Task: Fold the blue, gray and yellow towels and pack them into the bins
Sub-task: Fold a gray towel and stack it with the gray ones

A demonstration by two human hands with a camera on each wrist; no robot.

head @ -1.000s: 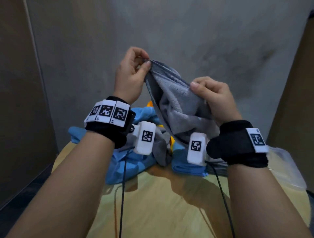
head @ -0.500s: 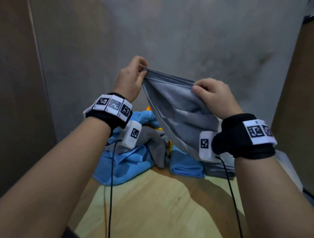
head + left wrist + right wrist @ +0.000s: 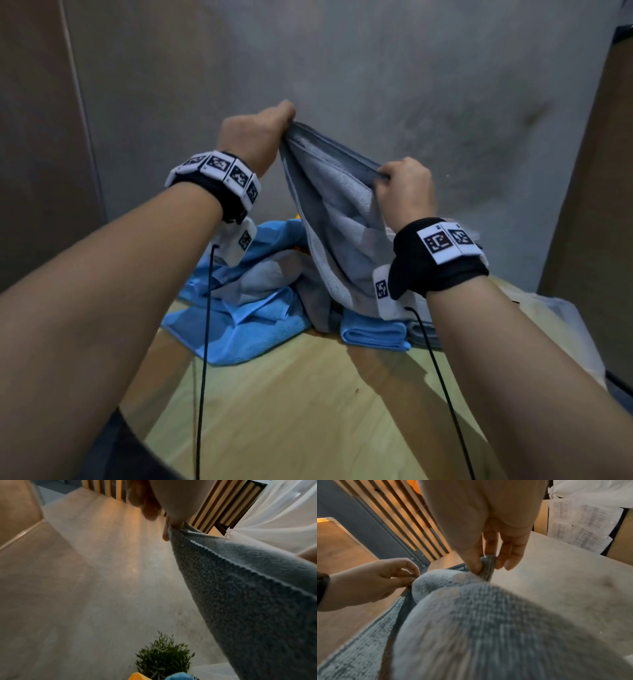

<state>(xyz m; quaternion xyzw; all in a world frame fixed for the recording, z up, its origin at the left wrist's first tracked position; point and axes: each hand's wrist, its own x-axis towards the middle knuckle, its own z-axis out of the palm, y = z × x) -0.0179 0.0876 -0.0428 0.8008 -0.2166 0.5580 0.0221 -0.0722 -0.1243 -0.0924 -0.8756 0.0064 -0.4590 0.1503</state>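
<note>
A gray towel (image 3: 342, 219) hangs in the air above the wooden table (image 3: 291, 404), stretched by its top edge between my two hands. My left hand (image 3: 260, 133) pinches the left corner, seen close up in the left wrist view as a gray towel (image 3: 240, 588) corner under my left hand (image 3: 171, 524). My right hand (image 3: 404, 185) pinches the right corner; the right wrist view shows thumb and fingers of my right hand (image 3: 484, 563) on the gray towel (image 3: 488, 622). Loose blue towels (image 3: 239, 322) lie below.
A folded blue towel (image 3: 373, 332) and a folded gray one lie by the pile. A clear plastic bin (image 3: 561, 318) stands at the right table edge. A sliver of yellow towel (image 3: 298, 216) shows behind. A small green plant (image 3: 163, 655) stands beyond the pile. Cables hang from both wrists.
My hands have drawn apart along the gray towel's top edge, pulling it taut. The left hand turned over, knuckles up, and the towel now hangs flatter.
</note>
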